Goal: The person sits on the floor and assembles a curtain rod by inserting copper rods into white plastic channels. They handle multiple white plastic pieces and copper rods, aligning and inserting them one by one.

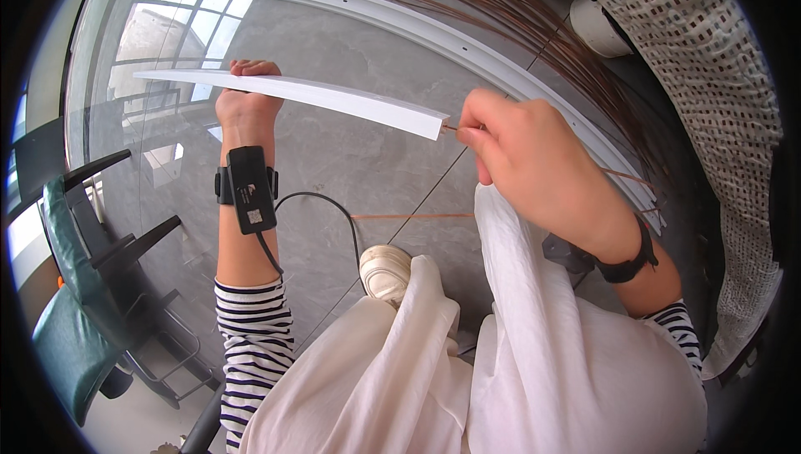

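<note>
Strip (pixel 292 91), white, thin and probably light and flexible, runs between the hands: left hand (pixel 246 103) closed around its far end, right hand (pixel 526 158) pinching a wire (pixel 450 128) at its near end.

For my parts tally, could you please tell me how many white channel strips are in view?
2: a short white strip held between both hands, and a long white track lying on the floor beyond. More may be hidden.
</note>
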The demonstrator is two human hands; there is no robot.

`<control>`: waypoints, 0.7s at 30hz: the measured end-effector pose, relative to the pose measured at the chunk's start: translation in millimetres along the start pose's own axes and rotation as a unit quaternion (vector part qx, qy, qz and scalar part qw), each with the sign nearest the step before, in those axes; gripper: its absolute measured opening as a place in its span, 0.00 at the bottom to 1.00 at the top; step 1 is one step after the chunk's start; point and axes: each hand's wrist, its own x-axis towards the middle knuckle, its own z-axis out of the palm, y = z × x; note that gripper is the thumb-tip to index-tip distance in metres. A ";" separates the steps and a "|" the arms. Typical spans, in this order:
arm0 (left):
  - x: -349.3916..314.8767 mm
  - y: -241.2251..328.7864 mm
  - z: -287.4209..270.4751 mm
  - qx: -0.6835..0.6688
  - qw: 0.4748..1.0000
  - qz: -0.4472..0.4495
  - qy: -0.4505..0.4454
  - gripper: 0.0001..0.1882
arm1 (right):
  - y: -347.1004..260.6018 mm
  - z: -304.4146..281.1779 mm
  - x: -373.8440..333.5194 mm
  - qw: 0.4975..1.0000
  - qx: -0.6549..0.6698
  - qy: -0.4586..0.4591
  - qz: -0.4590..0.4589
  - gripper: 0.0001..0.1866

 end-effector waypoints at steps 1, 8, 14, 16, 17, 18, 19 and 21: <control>-0.6 -0.2 -0.5 0.002 1.000 0.003 -0.003 0.17 | -0.6 -0.1 -0.5 1.000 -0.005 -0.002 0.001 0.06; -4.8 -4.1 -2.7 -0.007 1.000 0.009 0.013 0.16 | -4.5 2.1 -0.3 0.996 -0.080 0.023 -0.034 0.05; -1.9 -1.1 -10.0 -0.015 1.000 0.004 0.004 0.15 | -0.3 -0.3 5.2 0.997 -0.064 0.009 -0.029 0.05; 0.0 -0.8 -12.9 -0.010 1.000 0.008 0.002 0.15 | 5.1 0.3 5.7 0.998 -0.045 0.011 -0.041 0.05; 1.1 -0.7 -14.2 -0.007 1.000 0.009 0.000 0.15 | 5.7 -0.3 6.0 0.998 -0.045 0.007 -0.037 0.05; 0.8 -1.0 -14.7 -0.001 1.000 0.021 0.010 0.14 | 5.9 -0.4 6.6 0.998 -0.044 0.003 -0.034 0.05; 0.4 -1.6 -15.5 0.004 0.999 0.033 0.019 0.14 | 5.9 -0.5 7.2 0.999 -0.044 -0.001 -0.031 0.05; 0.1 -1.6 -17.1 0.010 0.998 0.045 0.034 0.13 | 5.6 -1.0 8.6 0.999 -0.041 -0.021 -0.017 0.06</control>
